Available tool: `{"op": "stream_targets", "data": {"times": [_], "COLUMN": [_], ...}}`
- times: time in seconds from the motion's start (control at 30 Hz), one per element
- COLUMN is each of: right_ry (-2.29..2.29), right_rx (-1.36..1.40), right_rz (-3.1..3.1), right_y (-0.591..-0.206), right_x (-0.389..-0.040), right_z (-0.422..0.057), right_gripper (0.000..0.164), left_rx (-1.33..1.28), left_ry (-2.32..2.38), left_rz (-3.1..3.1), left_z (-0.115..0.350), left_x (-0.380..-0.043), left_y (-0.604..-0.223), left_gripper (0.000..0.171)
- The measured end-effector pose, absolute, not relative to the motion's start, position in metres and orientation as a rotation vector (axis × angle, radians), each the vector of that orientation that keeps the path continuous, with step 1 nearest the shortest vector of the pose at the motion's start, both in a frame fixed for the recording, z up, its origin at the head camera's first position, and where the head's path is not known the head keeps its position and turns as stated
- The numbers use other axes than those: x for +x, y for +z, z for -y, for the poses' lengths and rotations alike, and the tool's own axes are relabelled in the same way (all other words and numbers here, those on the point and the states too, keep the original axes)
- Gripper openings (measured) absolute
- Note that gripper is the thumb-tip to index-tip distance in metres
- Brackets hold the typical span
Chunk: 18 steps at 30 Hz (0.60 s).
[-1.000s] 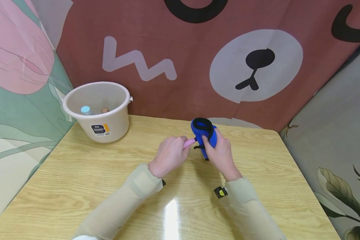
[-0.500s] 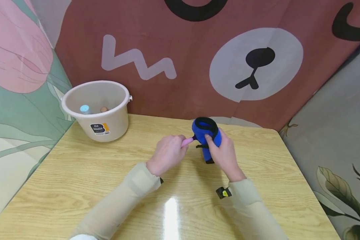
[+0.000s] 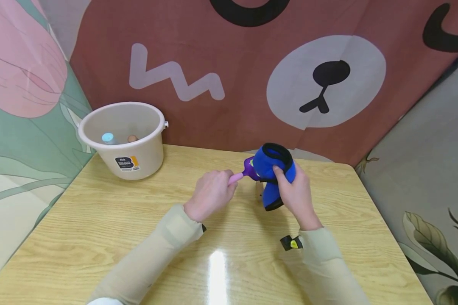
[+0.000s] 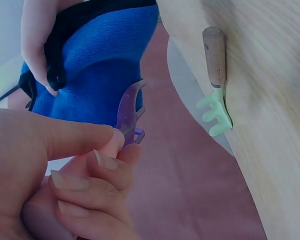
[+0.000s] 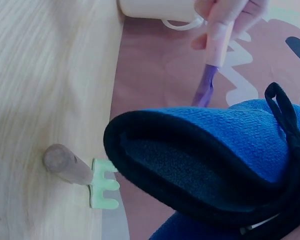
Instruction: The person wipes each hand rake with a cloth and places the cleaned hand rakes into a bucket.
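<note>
My left hand (image 3: 210, 193) grips the pink handle (image 3: 235, 178) of a small tool with a purple head (image 3: 249, 168). In the left wrist view, the purple head (image 4: 127, 107) seems to have prongs; its tip is hidden against blue fabric. My right hand (image 3: 298, 195) pinches that blue fleecy cloth item (image 3: 268, 163), which has black edging and a black cord. Its edge forms a loop-like opening in the right wrist view. Beyond it, a light green toy rake (image 4: 217, 112) with a wooden handle (image 4: 215, 57) lies on the table, mostly hidden in the head view.
A beige bucket (image 3: 145, 159) stands at the table's back left, holding a light-blue-topped item (image 3: 108, 138) and a brown item (image 3: 132, 138). A printed brown curtain (image 3: 221, 123) hangs right behind the wooden table (image 3: 137, 224).
My right hand has moved right with the blue cloth item, drawing it off the purple head, which now shows. The left hand has shifted slightly left. Part of the rake has come into sight.
</note>
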State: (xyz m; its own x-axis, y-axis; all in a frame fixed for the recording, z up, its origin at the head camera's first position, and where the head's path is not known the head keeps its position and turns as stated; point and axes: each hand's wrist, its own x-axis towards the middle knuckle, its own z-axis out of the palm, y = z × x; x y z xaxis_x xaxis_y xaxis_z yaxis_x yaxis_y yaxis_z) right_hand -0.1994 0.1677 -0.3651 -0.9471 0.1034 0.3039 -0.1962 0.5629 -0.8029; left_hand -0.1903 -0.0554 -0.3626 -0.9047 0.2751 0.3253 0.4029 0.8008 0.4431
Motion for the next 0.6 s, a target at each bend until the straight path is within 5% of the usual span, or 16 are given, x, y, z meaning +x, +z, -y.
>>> {"op": "stream_targets", "data": {"times": [0.6], "right_ry": [1.380], "right_rx": [-0.059], "right_rz": [2.234], "right_y": [-0.350], "right_x": [-0.204], "right_z": [-0.191], "right_gripper": [0.056], "left_rx": [-0.483], "left_ry": [-0.762], "left_rz": [2.778], "left_z": [0.060], "left_x": [-0.190], "left_y": [-0.361], "left_gripper": [0.025]}}
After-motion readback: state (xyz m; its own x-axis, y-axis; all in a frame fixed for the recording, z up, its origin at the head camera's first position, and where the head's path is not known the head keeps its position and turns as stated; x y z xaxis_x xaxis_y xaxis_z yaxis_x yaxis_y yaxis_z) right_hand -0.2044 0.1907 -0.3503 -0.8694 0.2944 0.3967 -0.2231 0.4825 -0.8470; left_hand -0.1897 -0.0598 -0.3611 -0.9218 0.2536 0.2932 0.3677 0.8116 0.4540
